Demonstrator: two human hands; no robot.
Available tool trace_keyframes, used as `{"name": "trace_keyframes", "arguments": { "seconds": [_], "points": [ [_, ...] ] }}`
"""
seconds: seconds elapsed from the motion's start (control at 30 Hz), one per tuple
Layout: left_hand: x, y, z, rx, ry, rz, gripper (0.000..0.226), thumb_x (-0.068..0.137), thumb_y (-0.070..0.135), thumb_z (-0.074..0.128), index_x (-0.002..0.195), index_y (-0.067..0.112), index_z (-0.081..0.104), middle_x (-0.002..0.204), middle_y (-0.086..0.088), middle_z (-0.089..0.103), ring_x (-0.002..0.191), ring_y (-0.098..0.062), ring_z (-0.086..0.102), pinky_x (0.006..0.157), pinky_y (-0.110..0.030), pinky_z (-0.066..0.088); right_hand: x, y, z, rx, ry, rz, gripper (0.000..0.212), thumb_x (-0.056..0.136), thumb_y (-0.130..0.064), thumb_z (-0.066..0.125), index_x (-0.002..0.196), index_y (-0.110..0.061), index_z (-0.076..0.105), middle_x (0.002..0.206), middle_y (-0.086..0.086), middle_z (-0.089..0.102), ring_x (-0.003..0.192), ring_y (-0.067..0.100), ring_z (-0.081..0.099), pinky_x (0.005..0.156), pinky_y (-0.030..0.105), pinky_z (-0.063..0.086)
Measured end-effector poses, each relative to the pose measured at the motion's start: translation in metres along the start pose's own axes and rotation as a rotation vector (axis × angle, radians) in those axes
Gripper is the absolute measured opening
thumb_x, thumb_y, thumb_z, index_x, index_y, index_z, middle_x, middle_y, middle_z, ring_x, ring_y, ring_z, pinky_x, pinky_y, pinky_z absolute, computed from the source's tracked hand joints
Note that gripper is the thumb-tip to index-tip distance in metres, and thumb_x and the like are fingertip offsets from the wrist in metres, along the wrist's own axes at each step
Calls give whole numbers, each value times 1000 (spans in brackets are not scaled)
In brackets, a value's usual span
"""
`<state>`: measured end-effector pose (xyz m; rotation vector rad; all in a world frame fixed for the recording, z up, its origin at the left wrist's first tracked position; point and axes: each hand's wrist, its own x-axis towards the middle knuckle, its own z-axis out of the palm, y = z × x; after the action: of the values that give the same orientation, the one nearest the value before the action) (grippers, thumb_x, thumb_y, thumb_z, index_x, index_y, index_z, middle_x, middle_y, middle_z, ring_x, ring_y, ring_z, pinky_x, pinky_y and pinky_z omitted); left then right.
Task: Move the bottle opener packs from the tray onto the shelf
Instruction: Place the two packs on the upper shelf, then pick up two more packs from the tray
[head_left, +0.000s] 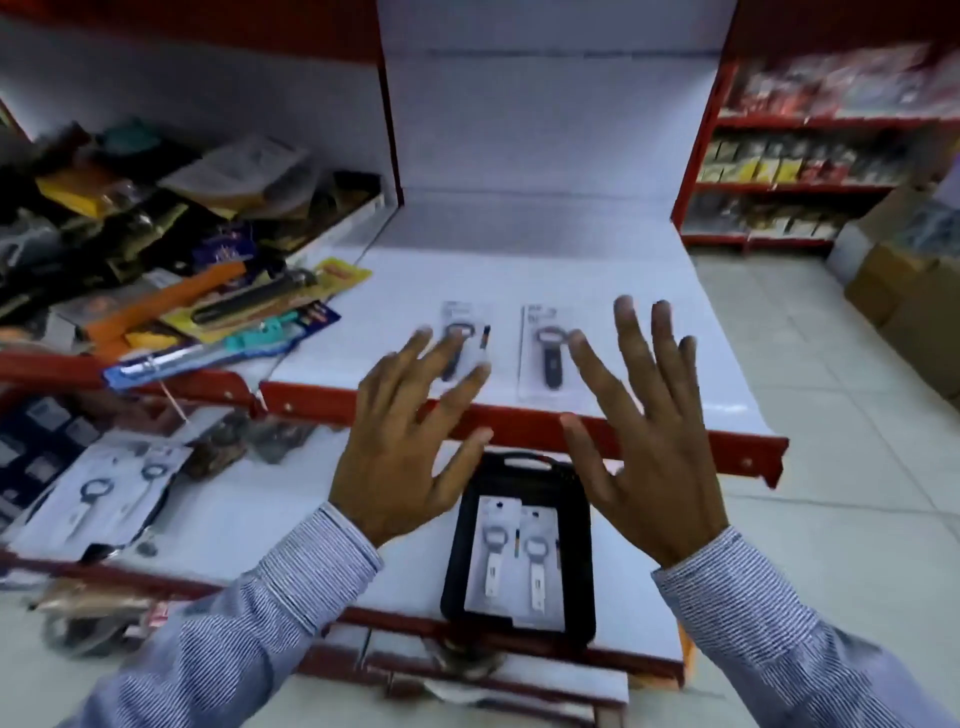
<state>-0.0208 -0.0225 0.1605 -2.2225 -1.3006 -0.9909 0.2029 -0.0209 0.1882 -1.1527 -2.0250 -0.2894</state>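
Note:
Two bottle opener packs with dark handles lie flat on the white upper shelf (597, 291): one pack (464, 325) is partly under my left fingertips, the other pack (546, 353) sits just left of my right hand. On the lower shelf a black tray (574, 525) holds two packs with pale handles, side by side (496, 556) (540, 564). My left hand (410, 441) and my right hand (641, 436) hover with fingers spread above the shelf's red front edge, both holding nothing.
A heap of mixed packaged goods (171, 249) fills the upper shelf section to the left. More opener packs (98, 499) lie on the lower left shelf. To the right are red shelving (810, 156) with goods, a tiled floor and cardboard boxes (904, 291).

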Motion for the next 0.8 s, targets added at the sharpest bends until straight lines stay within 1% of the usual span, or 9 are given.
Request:
{"name": "trace_keyframes", "arguments": {
  "seconds": [0.07, 0.13, 0.23, 0.3, 0.4, 0.47, 0.53, 0.67, 0.8],
  "points": [
    [-33, 8, 13, -37, 44, 87, 35, 87, 28, 66, 118, 12, 70, 132, -18, 63, 127, -38, 56, 104, -50, 44, -33, 5, 8, 1, 33, -129, 48, 88, -14, 59, 135, -12, 52, 149, 20, 37, 144, 39, 26, 113, 61, 27],
    [-65, 14, 31, -95, -30, 134, 28, 83, 24, 69, 107, 11, 75, 122, -17, 70, 117, -36, 63, 99, -48, 48, -68, 14, 21, 2, -10, -231, 46, 85, -11, 56, 131, -13, 57, 143, 18, 46, 139, 37, 38, 112, 58, 33],
    [-106, 18, 70, -178, -266, 150, 30, 86, 24, 63, 112, 13, 72, 124, -13, 69, 119, -30, 59, 100, -46, 50, -115, 25, 51, -15, -248, -252, 54, 76, -7, 61, 129, -14, 58, 142, 14, 51, 135, 32, 45, 109, 52, 40],
    [-118, 16, 98, -201, -557, 76, 46, 89, 32, 58, 132, 16, 58, 140, -9, 59, 132, -26, 48, 108, -48, 46, -136, 33, 79, -40, -483, -142, 63, 70, -8, 67, 131, -14, 56, 141, 12, 53, 133, 30, 48, 106, 49, 45],
    [-111, 4, 139, -212, -1035, -65, 80, 91, 44, 58, 155, 14, 19, 164, -9, 22, 153, -27, 17, 128, -44, 10, -141, 48, 119, -1, -923, 151, 78, 79, -21, 66, 148, -12, 29, 156, 11, 29, 144, 28, 30, 117, 41, 34],
    [-97, -6, 168, -150, -1209, -52, 105, 84, 51, 67, 156, 8, 4, 167, -15, 6, 155, -32, 3, 126, -41, 1, -133, 61, 146, -15, -1167, 213, 97, 80, -35, 71, 152, -9, 12, 161, 11, 11, 149, 28, 13, 120, 36, 21],
    [-85, -15, 194, -62, -1344, -42, 127, 71, 55, 78, 154, 3, -2, 166, -20, 0, 154, -37, -2, 126, -45, 0, -119, 71, 170, -53, -1276, 220, 115, 70, -42, 80, 152, -6, 7, 161, 13, 9, 148, 29, 13, 121, 36, 20],
    [-74, -20, 224, 134, -1476, 72, 144, 53, 64, 85, 153, -2, 6, 163, -22, 14, 152, -42, 6, 124, -54, -3, -106, 77, 199, -192, -1366, 168, 132, 49, -49, 90, 148, -4, 16, 153, 17, 26, 138, 35, 31, 115, 43, 34],
    [-73, -21, 228, 164, -1348, 105, 130, 41, 67, 87, 140, -1, 37, 141, -16, 47, 136, -33, 39, 125, -56, 2, -111, 81, 209, -332, -1300, 61, 127, 38, -58, 89, 136, 1, 35, 134, 18, 42, 120, 34, 42, 104, 43, 42]
  ]
}}
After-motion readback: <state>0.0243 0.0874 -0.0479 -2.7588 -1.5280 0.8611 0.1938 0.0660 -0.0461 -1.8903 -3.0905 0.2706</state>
